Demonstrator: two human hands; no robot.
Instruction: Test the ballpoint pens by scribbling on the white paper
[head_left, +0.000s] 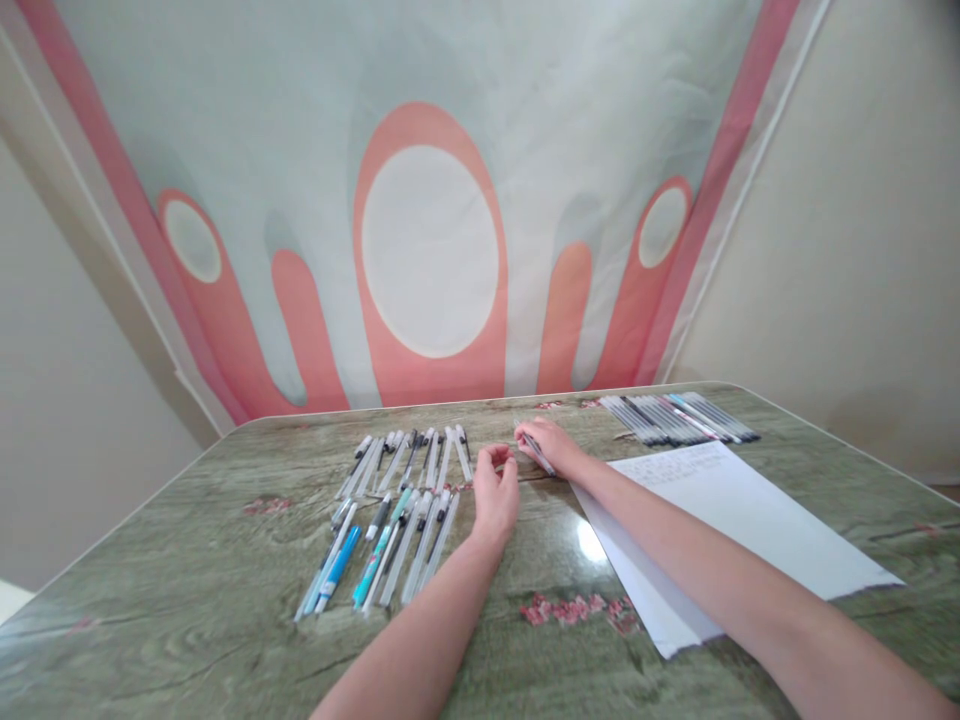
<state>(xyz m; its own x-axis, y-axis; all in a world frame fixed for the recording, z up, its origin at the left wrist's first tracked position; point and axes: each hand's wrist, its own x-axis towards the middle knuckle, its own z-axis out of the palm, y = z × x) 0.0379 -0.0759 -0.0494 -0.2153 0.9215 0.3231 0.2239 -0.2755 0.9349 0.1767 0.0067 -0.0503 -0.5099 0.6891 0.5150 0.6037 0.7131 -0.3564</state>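
Note:
My right hand [551,445] is closed around a slim pen [538,456], whose dark end sticks out below the fingers and points toward me. Just to the left, my left hand [497,492] hovers over the table with loosely curved fingers, and no object shows in it. Nearest to the left hand lie two rows of pens and caps: a back row of clear and black pens [405,460], and a front row that includes a blue pen [339,568] and a teal patterned pen [373,565]. My right forearm crosses above a white paper sheet [780,540] with faint handwriting near its top.
A tight row of slim pens or refills [675,418] lies at the back right, beyond the paper. The wood-patterned table [202,560] has printed pink flowers and a glare spot. Behind its far edge hangs a pink and grey patterned cloth [427,380].

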